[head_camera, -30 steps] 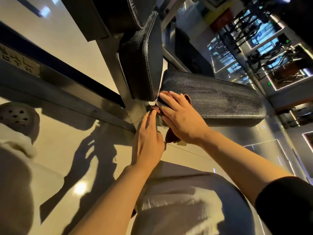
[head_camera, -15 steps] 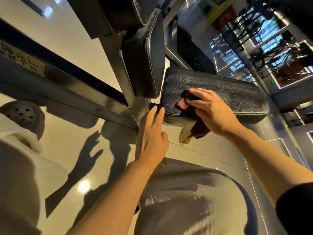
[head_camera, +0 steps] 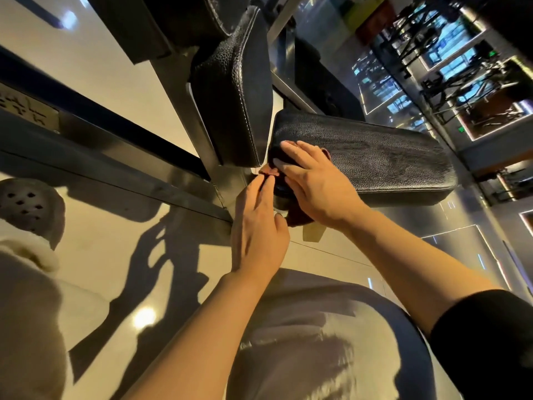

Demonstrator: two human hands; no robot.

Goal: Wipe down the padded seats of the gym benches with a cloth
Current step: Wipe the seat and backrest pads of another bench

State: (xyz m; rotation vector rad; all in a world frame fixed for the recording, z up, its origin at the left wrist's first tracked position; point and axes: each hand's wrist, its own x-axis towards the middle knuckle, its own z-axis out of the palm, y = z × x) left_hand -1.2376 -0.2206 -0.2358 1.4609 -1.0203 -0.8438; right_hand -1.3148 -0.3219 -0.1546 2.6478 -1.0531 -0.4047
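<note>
A black padded seat (head_camera: 375, 160) juts out to the right of an upright black back pad (head_camera: 236, 90). My right hand (head_camera: 311, 183) lies flat with straight fingers on a dark reddish cloth (head_camera: 297, 216), pressing it onto the seat's near left end. Most of the cloth is hidden under the hand; part hangs below the seat edge. My left hand (head_camera: 256, 226) has its fingers extended, the tips touching the cloth's edge at the gap between seat and back pad.
The machine's grey steel frame (head_camera: 121, 157) runs across the left. A glossy tiled floor (head_camera: 101, 255) shows shadows of my arms. More gym machines (head_camera: 461, 67) stand at the far right. A second dark pad (head_camera: 323, 82) sits behind the seat.
My right hand slid the cloth back left from the seat's middle to its near left end. My left hand stayed beside the frame, its fingertips now meeting the cloth.
</note>
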